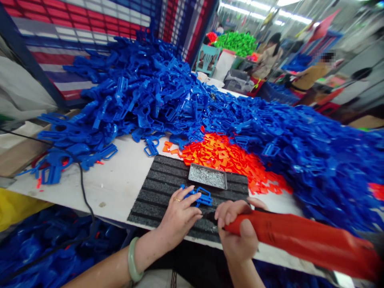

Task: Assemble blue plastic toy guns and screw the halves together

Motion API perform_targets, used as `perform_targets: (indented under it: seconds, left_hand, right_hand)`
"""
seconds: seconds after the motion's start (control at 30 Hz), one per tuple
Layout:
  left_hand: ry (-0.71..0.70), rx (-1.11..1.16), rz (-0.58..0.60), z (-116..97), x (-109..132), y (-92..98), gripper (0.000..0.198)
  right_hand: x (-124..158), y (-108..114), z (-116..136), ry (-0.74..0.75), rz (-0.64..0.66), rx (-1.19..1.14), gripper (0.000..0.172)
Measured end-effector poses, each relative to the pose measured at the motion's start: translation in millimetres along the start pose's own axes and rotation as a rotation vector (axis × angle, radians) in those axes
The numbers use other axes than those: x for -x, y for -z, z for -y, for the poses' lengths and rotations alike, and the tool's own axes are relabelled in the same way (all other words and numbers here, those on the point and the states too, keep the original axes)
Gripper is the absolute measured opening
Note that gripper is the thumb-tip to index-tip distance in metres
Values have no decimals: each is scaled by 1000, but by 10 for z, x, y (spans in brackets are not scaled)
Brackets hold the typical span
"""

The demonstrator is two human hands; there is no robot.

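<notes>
A blue plastic part [205, 197] lies on the dark ribbed mat [150, 192], and my left hand [180, 210] rests on its left end with the fingers spread. My right hand [238, 230] is wrapped round a red-covered tool [288, 232], whose dark tip points left, close to my left fingertips and the blue part. Just behind the blue part stands a small tray [190, 173] holding many small metal pieces. Past the mat, small orange pieces [222, 154] lie in a heap.
Large piles of blue parts [156, 88] cover the back and right of the white table [120, 180]. A black cable [82, 184] hangs over its left edge. More blue parts [45, 248] lie below. Several people are in the background.
</notes>
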State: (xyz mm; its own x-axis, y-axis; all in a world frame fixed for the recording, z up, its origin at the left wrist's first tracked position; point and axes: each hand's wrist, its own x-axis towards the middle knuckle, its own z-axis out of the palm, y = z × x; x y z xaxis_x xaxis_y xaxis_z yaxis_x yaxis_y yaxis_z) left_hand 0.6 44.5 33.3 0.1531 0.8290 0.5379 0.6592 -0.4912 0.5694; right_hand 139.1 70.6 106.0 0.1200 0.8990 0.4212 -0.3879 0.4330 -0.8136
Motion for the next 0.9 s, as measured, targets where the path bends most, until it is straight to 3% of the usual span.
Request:
perform_targets:
  seconds: [0.2,0.5,0.73,0.9]
  left_hand:
    - [-7,4,-23,14,-13,38,9]
    - [15,-88,31,-13,-2,75,15]
    - [196,-398,110,-77,290,278,36]
    - [183,-496,173,-77,433,279,47]
  right_hand:
    - [-26,-20,-12,-3,1,-18,27]
    - [-45,-5,-48,4,30,-40,28]
    - [-119,35,-219,69,29,51,33]
    - [-107,34,-291,42,42,39,30]
